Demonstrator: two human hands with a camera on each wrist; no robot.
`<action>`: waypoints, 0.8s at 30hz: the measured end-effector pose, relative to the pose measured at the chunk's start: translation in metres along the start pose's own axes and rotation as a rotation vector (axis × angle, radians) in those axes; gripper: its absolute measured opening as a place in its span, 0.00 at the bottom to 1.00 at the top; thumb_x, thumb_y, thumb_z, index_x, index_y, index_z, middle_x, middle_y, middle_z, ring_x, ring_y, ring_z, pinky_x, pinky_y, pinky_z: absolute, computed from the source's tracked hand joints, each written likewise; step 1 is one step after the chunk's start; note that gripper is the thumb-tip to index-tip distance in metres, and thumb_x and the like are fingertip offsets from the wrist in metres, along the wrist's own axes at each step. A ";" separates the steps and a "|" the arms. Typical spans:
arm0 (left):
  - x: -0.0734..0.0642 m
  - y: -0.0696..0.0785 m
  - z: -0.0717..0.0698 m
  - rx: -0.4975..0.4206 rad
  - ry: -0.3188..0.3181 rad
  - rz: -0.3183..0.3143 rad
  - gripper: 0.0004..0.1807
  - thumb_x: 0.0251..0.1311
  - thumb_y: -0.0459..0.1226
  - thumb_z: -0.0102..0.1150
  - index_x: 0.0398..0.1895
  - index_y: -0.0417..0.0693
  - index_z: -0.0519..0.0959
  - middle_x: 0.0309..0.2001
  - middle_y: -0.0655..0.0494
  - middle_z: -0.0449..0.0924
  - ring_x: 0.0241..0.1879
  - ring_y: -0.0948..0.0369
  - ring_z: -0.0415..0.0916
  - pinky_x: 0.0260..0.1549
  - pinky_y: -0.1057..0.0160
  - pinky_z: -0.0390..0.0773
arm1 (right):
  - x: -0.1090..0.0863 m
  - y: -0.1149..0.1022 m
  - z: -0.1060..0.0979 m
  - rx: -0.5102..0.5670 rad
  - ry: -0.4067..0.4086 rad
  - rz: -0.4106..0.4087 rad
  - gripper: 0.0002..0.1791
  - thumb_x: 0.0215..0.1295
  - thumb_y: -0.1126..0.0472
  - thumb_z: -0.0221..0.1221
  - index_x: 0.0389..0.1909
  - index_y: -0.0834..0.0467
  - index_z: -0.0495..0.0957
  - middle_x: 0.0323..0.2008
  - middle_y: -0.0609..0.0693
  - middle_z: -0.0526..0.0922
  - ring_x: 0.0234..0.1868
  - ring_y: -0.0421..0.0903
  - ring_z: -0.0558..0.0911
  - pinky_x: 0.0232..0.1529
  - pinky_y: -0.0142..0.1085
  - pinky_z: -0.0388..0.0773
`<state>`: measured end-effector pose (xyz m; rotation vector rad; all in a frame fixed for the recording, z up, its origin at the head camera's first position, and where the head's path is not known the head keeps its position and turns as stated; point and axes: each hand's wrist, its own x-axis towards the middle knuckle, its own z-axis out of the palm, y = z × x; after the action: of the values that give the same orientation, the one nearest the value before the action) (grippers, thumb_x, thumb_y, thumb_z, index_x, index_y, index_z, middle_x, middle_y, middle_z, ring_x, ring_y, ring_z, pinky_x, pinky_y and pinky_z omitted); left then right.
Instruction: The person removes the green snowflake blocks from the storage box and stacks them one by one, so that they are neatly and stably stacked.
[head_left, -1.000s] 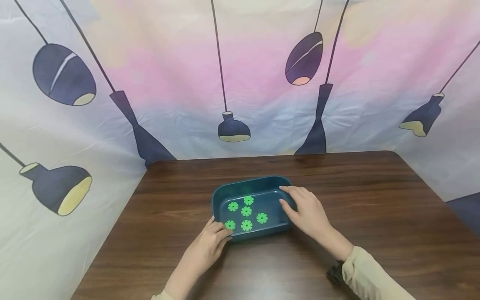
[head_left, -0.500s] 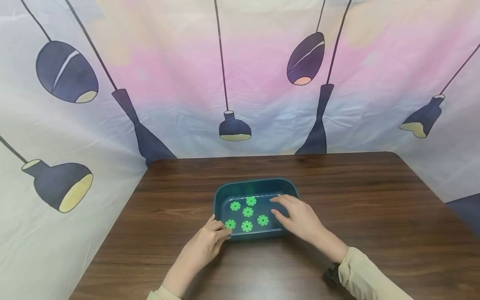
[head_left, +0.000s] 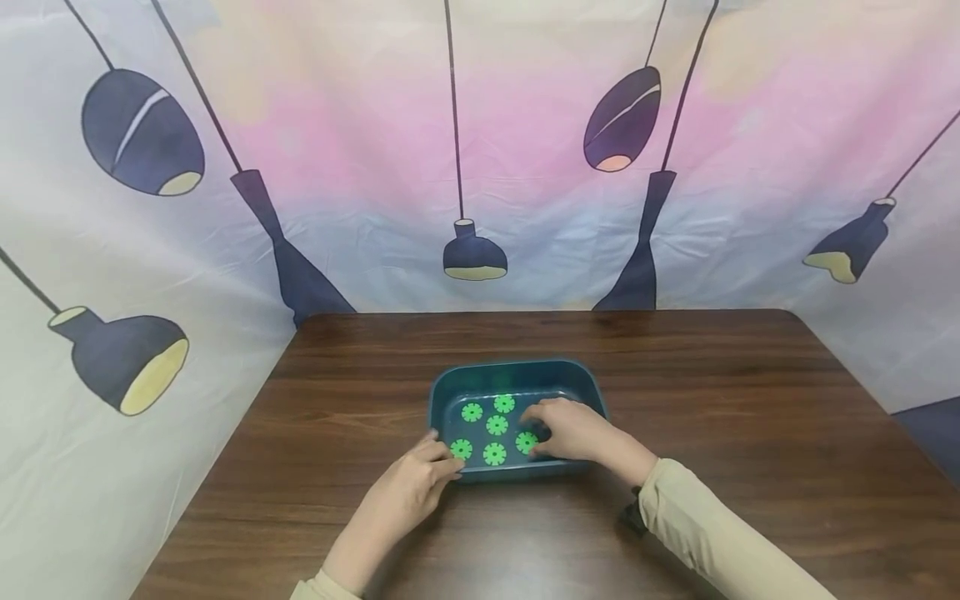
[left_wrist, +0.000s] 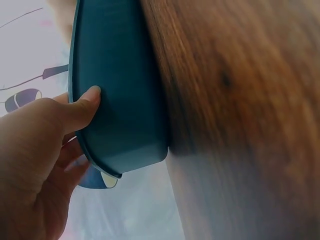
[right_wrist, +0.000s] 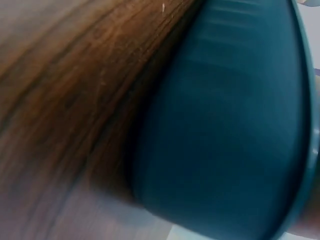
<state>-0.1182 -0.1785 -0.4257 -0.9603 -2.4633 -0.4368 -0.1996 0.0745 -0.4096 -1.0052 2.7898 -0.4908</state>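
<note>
A dark teal plastic bin (head_left: pixel 517 472) stands on the table, with several bright green notched discs (head_left: pixel 497 425) lying flat on its floor. My left hand (head_left: pixel 416 479) grips the bin's near left corner. In the left wrist view its thumb (left_wrist: pixel 90 97) presses the outer wall while the other fingers go over the rim. My right hand (head_left: pixel 573 429) reaches into the bin over the near wall. Its thumb and forefinger stand apart around the rightmost disc (head_left: pixel 527 442), which still lies on the floor. In the right wrist view the bin's outer wall (right_wrist: pixel 225 125) hides most of the hand.
The brown wood-grain table (head_left: pixel 360 383) extends around the bin on all sides. Behind it hangs a pastel cloth backdrop (head_left: pixel 360 150) printed with dark lamps. A dark band (head_left: pixel 634 512) shows at the right wrist by the light sleeve (head_left: pixel 712 517).
My right hand has left the bin's right side and moved left and down into it, to the rightmost disc. My left hand keeps its grip on the corner. The bin has turned slightly.
</note>
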 end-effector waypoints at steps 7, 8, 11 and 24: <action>0.002 0.004 0.003 -0.014 -0.045 -0.022 0.09 0.42 0.27 0.71 0.30 0.44 0.85 0.28 0.60 0.78 0.33 0.67 0.78 0.58 0.61 0.76 | 0.004 0.003 0.009 0.001 -0.014 -0.012 0.26 0.44 0.54 0.73 0.47 0.55 0.80 0.41 0.49 0.79 0.39 0.45 0.79 0.36 0.38 0.82; 0.003 0.004 0.002 -0.014 -0.049 -0.021 0.09 0.43 0.27 0.70 0.30 0.44 0.85 0.28 0.60 0.78 0.33 0.67 0.78 0.57 0.61 0.77 | 0.005 0.003 0.010 0.005 -0.013 -0.014 0.26 0.43 0.55 0.73 0.46 0.55 0.80 0.40 0.49 0.79 0.38 0.46 0.78 0.36 0.38 0.82; 0.005 0.003 0.001 -0.023 -0.058 -0.023 0.08 0.44 0.27 0.70 0.30 0.45 0.84 0.29 0.60 0.78 0.33 0.66 0.77 0.49 0.68 0.82 | 0.009 0.004 0.010 0.035 -0.019 -0.004 0.24 0.42 0.57 0.74 0.44 0.56 0.80 0.37 0.49 0.77 0.38 0.46 0.78 0.36 0.38 0.82; 0.005 -0.002 -0.001 -0.069 -0.098 -0.049 0.09 0.46 0.27 0.68 0.30 0.47 0.82 0.30 0.61 0.77 0.35 0.65 0.76 0.36 0.76 0.82 | 0.023 0.013 0.012 0.169 -0.105 0.057 0.18 0.43 0.60 0.73 0.36 0.57 0.79 0.35 0.47 0.74 0.39 0.45 0.75 0.41 0.36 0.81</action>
<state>-0.1227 -0.1772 -0.4226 -0.9713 -2.5795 -0.5051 -0.2219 0.0663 -0.4256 -0.8861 2.6258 -0.6349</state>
